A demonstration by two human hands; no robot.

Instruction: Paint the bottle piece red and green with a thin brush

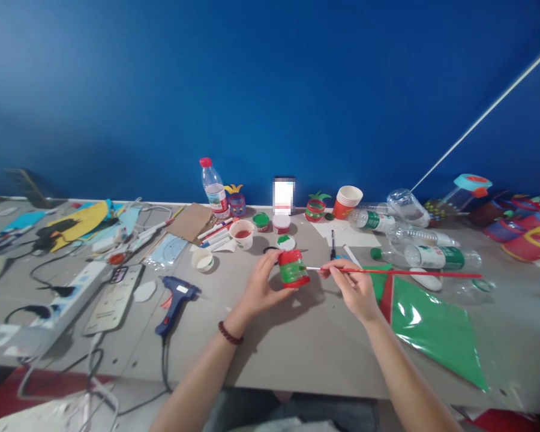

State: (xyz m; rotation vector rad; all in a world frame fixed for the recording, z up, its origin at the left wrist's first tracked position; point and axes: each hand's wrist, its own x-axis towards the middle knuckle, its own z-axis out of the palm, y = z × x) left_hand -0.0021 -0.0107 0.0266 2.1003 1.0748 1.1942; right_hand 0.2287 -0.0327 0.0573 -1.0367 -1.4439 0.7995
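My left hand (261, 287) is closed around a small pot (292, 269) painted red and green, holding it just above the grey table (297, 348). My right hand (353, 287) pinches a long red paintbrush (400, 273) whose tip touches the pot's right side. The brush handle points off to the right. A beaded bracelet sits on my left wrist.
A blue glue gun (176, 299) lies to the left, beside power strips (67, 294) and cables. Paint cups (242, 233), markers, a water bottle (214, 187), stacked paper cups (347, 201) and a phone stand behind. Empty plastic bottles (441, 257) and green sheet (432, 327) lie to the right.
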